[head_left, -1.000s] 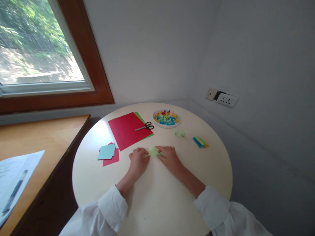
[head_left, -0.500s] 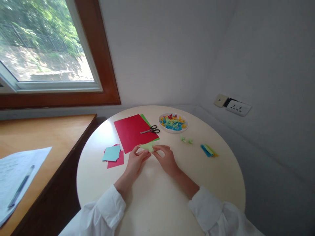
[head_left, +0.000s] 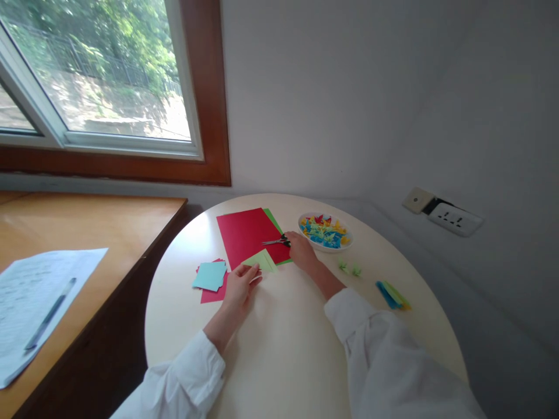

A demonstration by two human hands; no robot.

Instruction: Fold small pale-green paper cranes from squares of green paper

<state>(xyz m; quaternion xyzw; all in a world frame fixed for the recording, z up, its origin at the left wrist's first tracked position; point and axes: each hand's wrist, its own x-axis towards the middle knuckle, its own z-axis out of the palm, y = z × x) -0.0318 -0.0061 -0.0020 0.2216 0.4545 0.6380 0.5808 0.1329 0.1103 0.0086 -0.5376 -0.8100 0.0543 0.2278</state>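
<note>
My left hand [head_left: 239, 285] pinches a folded, pale green piece of paper [head_left: 264, 259] between thumb and fingers, over the near edge of a large red sheet [head_left: 240, 230]. My right hand [head_left: 302, 251] reaches to the dark-handled scissors [head_left: 274, 241]. Its fingers close on the handles and partly hide them. The blades lie over the red sheet and point left. Under the red sheet, a green sheet [head_left: 271, 218] shows along the right side. Left of my left hand sits a small stack of light blue squares [head_left: 209, 276] on pink squares [head_left: 212, 296].
A white dish [head_left: 325, 249] of small colourful paper shapes stands at the back right. Two little green paper pieces [head_left: 349, 268] lie before it, and coloured strips [head_left: 393, 295] farther right. A wooden desk [head_left: 131, 227] with papers and a pen [head_left: 51, 314] adjoins the round table's left.
My right hand has let go of the green paper and moved forward to the scissors' handles. My left hand still holds the paper. The view has shifted left.
</note>
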